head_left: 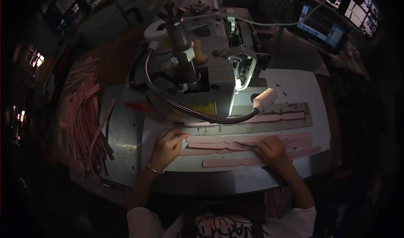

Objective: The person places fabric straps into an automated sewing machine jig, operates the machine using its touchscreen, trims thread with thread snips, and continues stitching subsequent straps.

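Note:
Several pink strips (pixel 227 162) with notched, wavy edges lie side by side on the white board (pixel 155 130) in front of me. My left hand (pixel 166 147) is closed in a pinch at the left end of the upper strips; what lies between the fingertips, if anything, is too small to make out. Over the right part of the strips, my right hand (pixel 271 152) grips a thin pointed tool that looks like tweezers (pixel 244 144), its tip pointing left. Just beyond, a grey template plate (pixel 269 126) holds another pink strip (pixel 277 117) in a slot.
A sewing machine (pixel 181 97) with a caution label rises behind the template. Its flexible lamp (pixel 266 100) hangs low over the plate. A heap of pink strips (pixel 86 128) lies at the left. A lit screen (pixel 322 27) stands at the back right.

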Demonstrator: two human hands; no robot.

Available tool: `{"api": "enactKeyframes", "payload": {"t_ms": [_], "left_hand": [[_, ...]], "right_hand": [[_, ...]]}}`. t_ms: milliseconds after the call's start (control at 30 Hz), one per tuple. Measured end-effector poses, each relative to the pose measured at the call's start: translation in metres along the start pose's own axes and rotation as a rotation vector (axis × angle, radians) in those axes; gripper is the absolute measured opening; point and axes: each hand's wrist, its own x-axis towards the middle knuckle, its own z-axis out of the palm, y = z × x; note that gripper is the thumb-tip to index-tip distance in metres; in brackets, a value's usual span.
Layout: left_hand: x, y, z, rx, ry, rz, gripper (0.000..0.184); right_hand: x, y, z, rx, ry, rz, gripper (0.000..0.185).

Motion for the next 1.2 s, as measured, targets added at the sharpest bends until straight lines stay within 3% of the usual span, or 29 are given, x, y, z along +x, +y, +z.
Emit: {"api": "enactKeyframes", "payload": {"t_ms": [33, 133, 200, 233, 267, 367, 400, 500, 533, 667, 867, 933, 967, 1033, 1200], "left_hand": [[0.003, -0.001, -0.002, 0.004, 0.002, 0.006, 0.029], [0.003, -0.009, -0.003, 0.017, 0.066, 0.051, 0.029], [0.0, -0.011, 0.0, 0.008, 0.07, 0.064, 0.028], [0.0, -0.011, 0.0, 0.002, 0.068, 0.068, 0.028], [0.003, -0.011, -0.001, -0.002, 0.085, 0.062, 0.027], [-0.001, -0.008, 0.002, -0.026, 0.063, 0.048, 0.026], [-0.003, -0.007, 0.005, -0.044, 0.024, 0.062, 0.026], [-0.006, -0.007, 0.008, -0.061, 0.021, -0.002, 0.026], [-0.005, -0.008, 0.006, -0.057, 0.034, -0.028, 0.026], [-0.003, -0.008, 0.004, -0.054, 0.018, -0.025, 0.026], [0.004, -0.007, 0.006, -0.008, 0.01, 0.008, 0.024], [0.009, -0.006, 0.002, 0.008, 0.01, 0.018, 0.024], [0.01, -0.005, 0.001, 0.027, 0.014, 0.025, 0.023], [0.011, -0.006, 0.004, 0.057, 0.02, 0.047, 0.023], [0.011, -0.018, 0.011, 0.049, -0.016, -0.028, 0.019]], "right_hand": [[-0.001, 0.003, -0.004, 0.01, 0.022, -0.031, 0.011], [0.002, 0.017, -0.028, 0.096, 0.114, 0.219, 0.007], [0.021, 0.023, -0.064, 0.221, 0.305, 0.394, 0.006], [0.039, 0.018, -0.081, 0.258, 0.437, 0.386, 0.01], [0.062, 0.005, -0.106, 0.292, 0.421, 0.389, 0.013], [0.14, -0.02, -0.13, 0.668, 0.488, 0.267, 0.021], [0.168, -0.025, -0.133, 0.712, 0.433, 0.105, 0.024], [0.244, -0.016, -0.102, 0.607, 0.267, -0.05, 0.023], [0.257, -0.019, -0.098, 0.339, 0.201, -0.125, 0.023], [0.265, -0.016, -0.086, 0.395, 0.262, -0.171, 0.021], [0.237, -0.02, -0.122, 0.427, 0.252, -0.022, 0.032], [0.197, -0.004, -0.121, 0.37, 0.51, 0.169, 0.016], [0.177, 0.006, -0.119, 0.316, 0.524, 0.211, 0.015], [0.129, 0.051, -0.098, 0.312, 0.323, 0.449, 0.012], [0.017, 0.114, -0.066, 0.223, 0.125, 0.485, 0.006]]}}
